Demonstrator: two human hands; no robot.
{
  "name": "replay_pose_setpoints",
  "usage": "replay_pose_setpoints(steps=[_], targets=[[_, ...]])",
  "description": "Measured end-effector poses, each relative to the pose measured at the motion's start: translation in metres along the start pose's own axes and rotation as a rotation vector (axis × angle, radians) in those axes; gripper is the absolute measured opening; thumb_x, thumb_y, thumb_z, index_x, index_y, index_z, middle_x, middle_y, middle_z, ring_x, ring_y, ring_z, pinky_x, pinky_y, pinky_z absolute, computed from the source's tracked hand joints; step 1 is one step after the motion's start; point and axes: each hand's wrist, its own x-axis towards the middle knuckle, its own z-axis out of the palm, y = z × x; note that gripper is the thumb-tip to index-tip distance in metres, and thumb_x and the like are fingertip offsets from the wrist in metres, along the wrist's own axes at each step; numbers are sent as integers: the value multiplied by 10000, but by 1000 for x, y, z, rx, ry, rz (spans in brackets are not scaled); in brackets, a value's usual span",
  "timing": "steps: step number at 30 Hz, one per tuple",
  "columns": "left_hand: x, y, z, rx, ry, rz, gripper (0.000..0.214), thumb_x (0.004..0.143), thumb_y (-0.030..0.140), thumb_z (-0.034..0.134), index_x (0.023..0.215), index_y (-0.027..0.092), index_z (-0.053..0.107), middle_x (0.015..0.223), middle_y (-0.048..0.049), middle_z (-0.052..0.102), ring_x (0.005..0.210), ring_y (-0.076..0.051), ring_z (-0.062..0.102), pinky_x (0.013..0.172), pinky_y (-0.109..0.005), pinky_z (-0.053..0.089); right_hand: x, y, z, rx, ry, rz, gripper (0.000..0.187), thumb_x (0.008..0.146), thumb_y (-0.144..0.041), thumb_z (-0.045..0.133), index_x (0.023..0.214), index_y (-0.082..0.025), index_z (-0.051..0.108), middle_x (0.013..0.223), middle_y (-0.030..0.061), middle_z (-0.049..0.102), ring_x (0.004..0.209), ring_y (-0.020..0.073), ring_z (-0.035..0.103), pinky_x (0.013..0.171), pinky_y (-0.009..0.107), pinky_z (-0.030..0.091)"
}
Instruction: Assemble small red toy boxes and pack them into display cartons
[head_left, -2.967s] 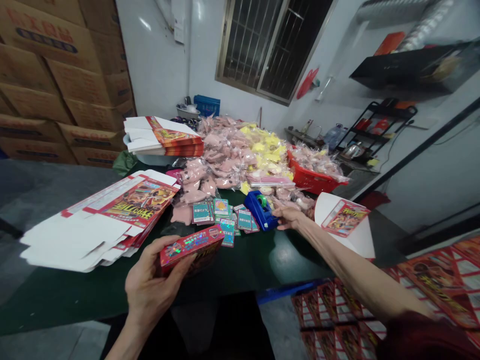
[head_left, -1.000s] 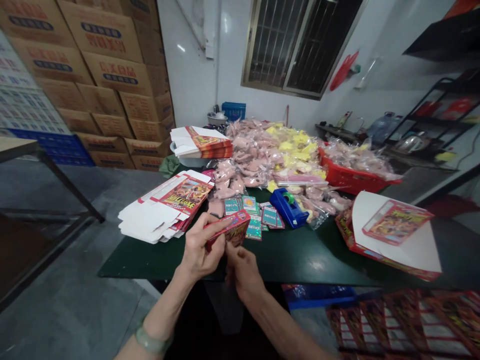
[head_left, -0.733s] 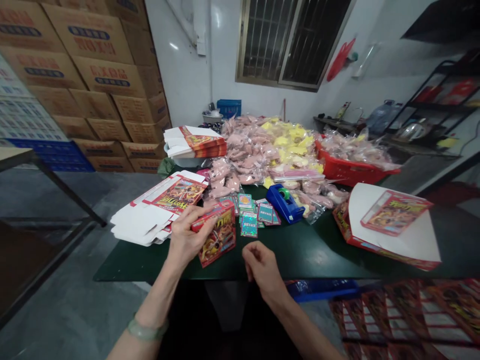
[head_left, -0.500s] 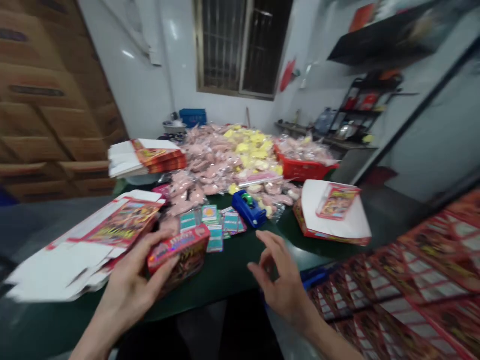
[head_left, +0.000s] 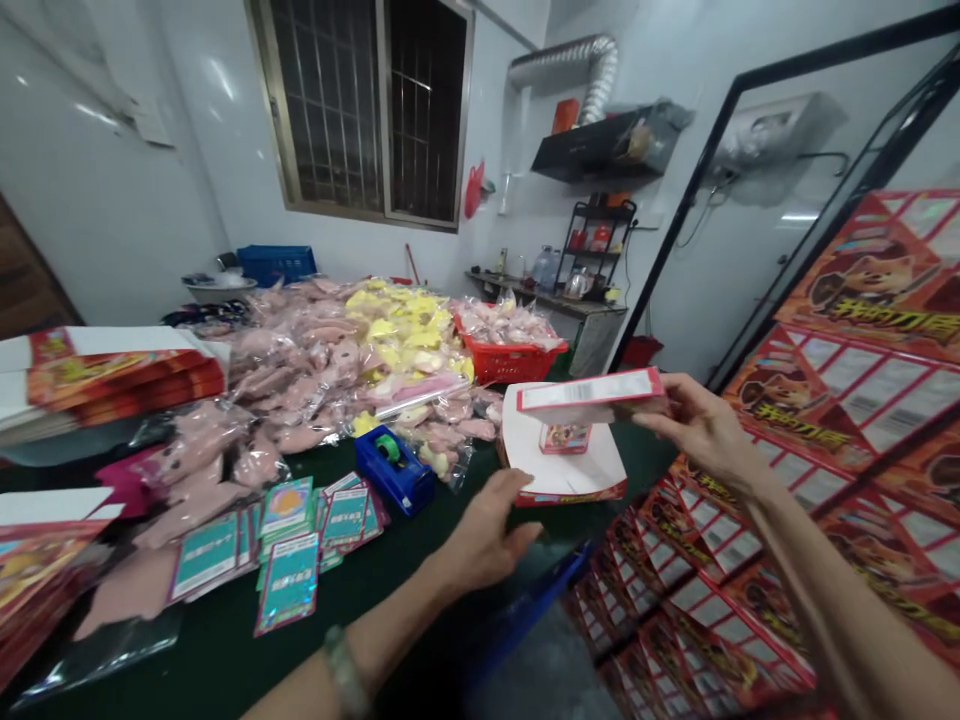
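My right hand [head_left: 701,425] is closed on the right end of a small red-and-white card box [head_left: 589,393], its barcode side facing me. The box is held level above an upturned white-and-red carton [head_left: 592,470]. Another small red box [head_left: 564,440] rests on that carton, partly hidden beneath the held one. Close to the carton's front left corner, my left hand [head_left: 487,530] holds nothing, thumb and fingers apart; I cannot tell if a fingertip touches it. Trading cards [head_left: 289,570] lie on the table left of it, beside a blue tape dispenser [head_left: 394,468].
Bagged pink and yellow plush pieces [head_left: 390,330] cover the far table. Behind the carton stands a red basket [head_left: 510,360] of more bags. Flattened red-and-white cartons [head_left: 127,370] are stacked at left. Printed display boxes [head_left: 847,400] rise in stacks along the right.
The view has swung right. The small red box has gone from my left hand to my right, now over the white carton. My left hand has moved right, to the carton's near corner.
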Motion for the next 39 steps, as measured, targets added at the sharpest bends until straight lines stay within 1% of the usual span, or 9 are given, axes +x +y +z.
replay_pose_setpoints(steps=[5, 11, 14, 20, 25, 29, 32, 35, 39], targets=[[28, -11, 48, 204, -233, 46, 596, 682, 181, 630, 1235, 110, 418, 1280, -198, 500, 1185, -348, 460, 925, -551, 393, 37, 57, 22, -329, -224, -151, 288, 816, -298, 526, 1057, -143, 497, 898, 71, 610, 772, 165, 583, 667, 270, 467], [29, -24, 53, 363, -339, 71, 336, 745, 154, 540, 1077, 147, 489, 1077, -132, 598, 1010, -271, 558, 842, -435, 422, 63, 51, 55, -633, -403, -191, 347, 812, -190, 507, 1155, -218, 553, 1092, 67, 587, 879, 176, 582, 719, 263, 415], [28, -23, 51, 394, -370, 85, 294, 768, 159, 518, 1061, 154, 489, 1071, -125, 593, 1001, -254, 552, 832, -400, 419, 69, 41, 78, -771, -402, -174, 401, 817, -207, 492, 1215, -242, 529, 1068, 93, 588, 929, 243, 555, 774, 338, 386], [26, -21, 55, 407, -362, 104, 277, 779, 177, 514, 1053, 146, 500, 1058, -137, 593, 996, -270, 536, 805, -411, 432, 51, 46, 137, -972, -300, -104, 539, 796, -127, 437, 1319, -13, 369, 1293, 266, 440, 1203, 364, 369, 953, 460, 269], [30, -12, 52, 379, -333, 120, 237, 776, 200, 536, 998, 117, 528, 1028, -157, 593, 984, -280, 532, 793, -418, 453, 42, 48, 140, -986, -290, -65, 705, 742, -320, 577, 1320, -5, 325, 1271, 275, 463, 1140, 363, 444, 929, 446, 326], [14, 9, 19, 357, -258, 89, 545, 776, 276, 578, 1260, 144, 364, 1277, -161, 463, 1169, -280, 421, 836, -396, 455, 33, 34, 123, -926, -221, -119, 748, 768, -454, 552, 1320, -7, 316, 1225, 311, 476, 1081, 403, 487, 827, 482, 394], [-31, 16, -25, 298, -145, 128, 488, 802, 290, 563, 1245, 156, 409, 1223, -143, 529, 1112, -261, 497, 822, -366, 465, 27, 17, 130, -856, -39, -164, 686, 820, -472, 466, 1336, -40, 332, 1202, 325, 488, 1102, 443, 475, 793, 520, 398], [-112, 9, -78, 288, 106, -10, 266, 851, 241, 496, 1110, 194, 540, 992, -75, 662, 919, -197, 611, 781, -324, 480, 16, -26, 165, -616, 31, -302, 545, 851, -407, 413, 1288, -82, 429, 1177, 287, 538, 1066, 421, 517, 785, 520, 422], [-238, -28, -155, 568, 578, -366, 217, 869, 223, 475, 1042, 193, 602, 1003, -89, 684, 899, -201, 632, 799, -346, 491, -10, -127, 248, -34, -179, -449, 226, 848, -287, 447, 931, -194, 637, 904, 97, 694, 818, 241, 644, 767, 366, 487]])
